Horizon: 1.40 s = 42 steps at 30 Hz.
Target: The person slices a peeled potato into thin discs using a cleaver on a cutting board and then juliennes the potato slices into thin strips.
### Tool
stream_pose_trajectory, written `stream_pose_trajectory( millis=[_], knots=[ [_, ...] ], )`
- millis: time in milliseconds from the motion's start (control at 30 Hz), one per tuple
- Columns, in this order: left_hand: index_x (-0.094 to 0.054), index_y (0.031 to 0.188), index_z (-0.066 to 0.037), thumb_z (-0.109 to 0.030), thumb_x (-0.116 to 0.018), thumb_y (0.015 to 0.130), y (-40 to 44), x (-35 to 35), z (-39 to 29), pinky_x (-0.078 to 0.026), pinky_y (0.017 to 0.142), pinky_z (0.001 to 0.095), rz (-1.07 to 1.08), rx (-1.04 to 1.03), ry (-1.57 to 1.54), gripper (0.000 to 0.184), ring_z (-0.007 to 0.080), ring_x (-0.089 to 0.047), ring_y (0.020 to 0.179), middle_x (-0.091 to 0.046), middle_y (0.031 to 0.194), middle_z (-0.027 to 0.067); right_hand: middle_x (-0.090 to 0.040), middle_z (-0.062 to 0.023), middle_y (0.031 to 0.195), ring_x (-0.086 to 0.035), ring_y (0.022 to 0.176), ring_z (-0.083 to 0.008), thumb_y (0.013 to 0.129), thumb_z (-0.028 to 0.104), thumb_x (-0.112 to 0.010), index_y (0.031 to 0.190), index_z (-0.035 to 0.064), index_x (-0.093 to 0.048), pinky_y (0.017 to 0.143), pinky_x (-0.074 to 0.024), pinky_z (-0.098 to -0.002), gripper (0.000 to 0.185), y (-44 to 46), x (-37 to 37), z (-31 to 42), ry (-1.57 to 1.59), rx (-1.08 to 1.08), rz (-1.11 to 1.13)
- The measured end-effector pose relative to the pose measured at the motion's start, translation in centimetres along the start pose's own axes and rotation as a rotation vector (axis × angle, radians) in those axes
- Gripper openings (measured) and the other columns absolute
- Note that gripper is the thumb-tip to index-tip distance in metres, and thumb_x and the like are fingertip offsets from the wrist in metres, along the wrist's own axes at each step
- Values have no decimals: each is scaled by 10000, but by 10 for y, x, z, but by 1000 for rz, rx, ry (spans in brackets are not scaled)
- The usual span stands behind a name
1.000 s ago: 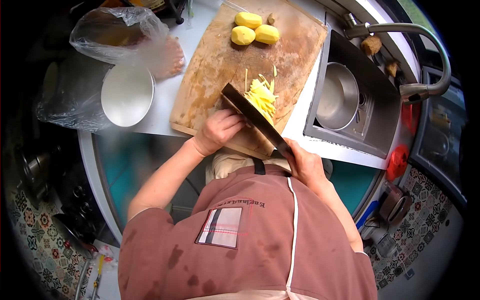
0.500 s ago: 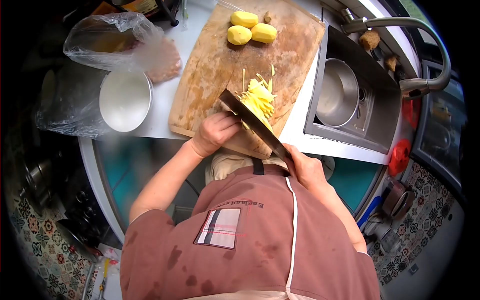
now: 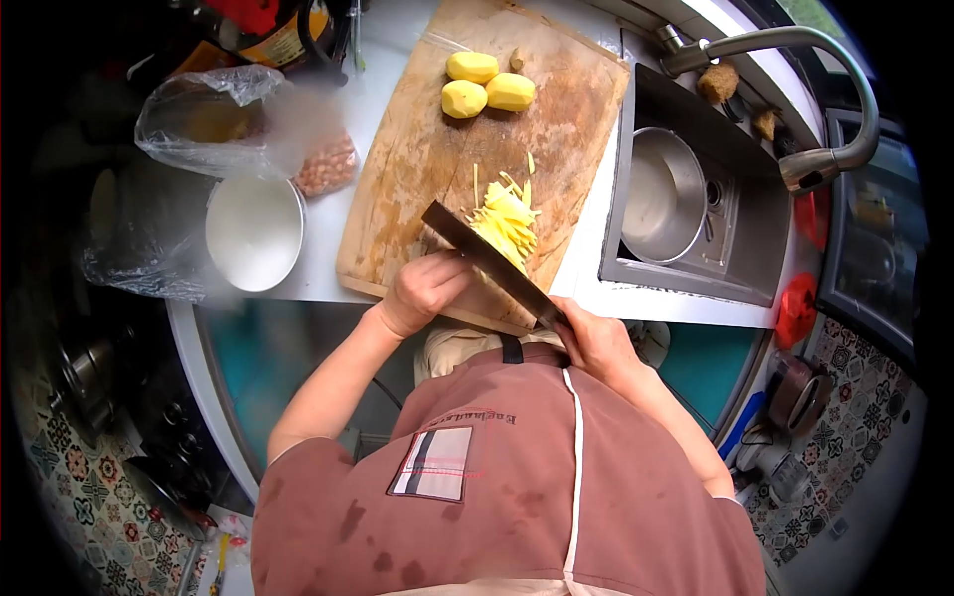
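Note:
A broad-bladed kitchen knife lies slantwise over the near half of the wooden cutting board. Its handle is gripped in my right hand, by the board's near right corner. Curled fingers of my left hand press close to the near side of the blade; whatever is under them is hidden. Just beyond the blade is a heap of yellow potato shreds, a few lying loose. Farther up the board sit three peeled potatoes beside a small brown piece like ginger.
Left of the board stands a white bowl, with a clear plastic bag and a pack of pinkish pieces behind it. On the right, a dark sink holds a metal pot, under a curved faucet.
The whole view has shifted a little, so the board and its contents appear lower. Both hands and the knife keep nearly the same place over the board.

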<state>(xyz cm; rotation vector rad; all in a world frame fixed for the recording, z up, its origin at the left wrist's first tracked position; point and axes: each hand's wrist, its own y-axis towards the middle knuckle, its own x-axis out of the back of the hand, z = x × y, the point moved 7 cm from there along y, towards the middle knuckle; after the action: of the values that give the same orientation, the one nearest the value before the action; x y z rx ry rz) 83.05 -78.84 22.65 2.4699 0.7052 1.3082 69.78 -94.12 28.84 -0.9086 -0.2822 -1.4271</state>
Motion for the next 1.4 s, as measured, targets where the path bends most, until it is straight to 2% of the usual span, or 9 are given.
stream_pose_trajectory(
  millis=[300,433,600,700,800,933,1033,1133,1400],
  knots=[
    [-629,845,-46,-74,-622,667,48,-17,4,-525,658,354,-74,-37,49,180,277,-597,767,-600,860,103,-655,-172,1000,-648,859,-380,895,80,-614,1199,67,-580,721,-528,-438,306,26,36,-32,-158,50,-70],
    [-675,914,-50,35,-595,780,81,-30,25,-539,704,322,-82,124,84,178,265,-632,820,-648,922,93,-613,-128,900,-627,786,-373,911,130,-594,1163,96,-587,651,-514,-458,255,51,76,-38,-186,131,-160],
    [-669,979,-18,80,-569,866,44,66,55,-513,890,317,-709,635,-317,180,218,-646,996,-676,1051,95,-600,-63,911,-635,691,-287,832,54,-615,1070,132,-631,580,-514,-409,251,41,109,-5,-358,287,-232],
    [-696,1021,-32,61,-601,860,91,98,26,-496,925,317,-416,493,-442,209,199,-640,1014,-696,1050,83,-570,-42,896,-624,640,-240,771,33,-624,975,142,-607,554,-504,-381,233,34,107,1,-531,365,-260],
    [-693,1096,-63,-98,-684,851,140,54,-21,-495,954,399,79,18,-413,248,291,-627,1078,-684,1128,95,-537,-35,883,-597,623,-214,731,60,-615,917,164,-550,557,-491,-350,223,36,108,5,-653,448,-297],
    [-478,1368,-7,-245,-741,798,136,-6,-46,-353,1128,451,415,-238,-293,671,343,-444,1333,-497,1404,184,-545,-32,900,-595,627,-202,736,111,-621,922,202,-558,554,-486,-346,216,28,111,-5,-698,486,-319],
    [-442,1424,-31,-220,-669,870,125,-35,-31,-361,1126,432,449,-338,-159,628,339,-423,1360,-459,1454,158,-556,-17,903,-625,637,-192,762,183,-637,954,227,-570,550,-508,-337,208,28,109,-19,-733,493,-282],
    [-394,1476,-61,-322,-475,1016,121,-53,-5,-240,1180,443,541,-351,-178,535,312,-280,1455,-399,1515,134,-552,-1,867,-630,605,-175,808,215,-604,966,235,-570,529,-503,-317,163,28,104,-22,-743,544,-305],
    [-435,1444,-31,-299,-378,1053,126,-77,31,-233,1177,434,494,-287,-313,478,318,-317,1433,-412,1517,113,-545,9,860,-645,583,-152,871,205,-552,968,246,-576,491,-490,-282,108,30,105,-26,-861,610,-314]
  ],
)
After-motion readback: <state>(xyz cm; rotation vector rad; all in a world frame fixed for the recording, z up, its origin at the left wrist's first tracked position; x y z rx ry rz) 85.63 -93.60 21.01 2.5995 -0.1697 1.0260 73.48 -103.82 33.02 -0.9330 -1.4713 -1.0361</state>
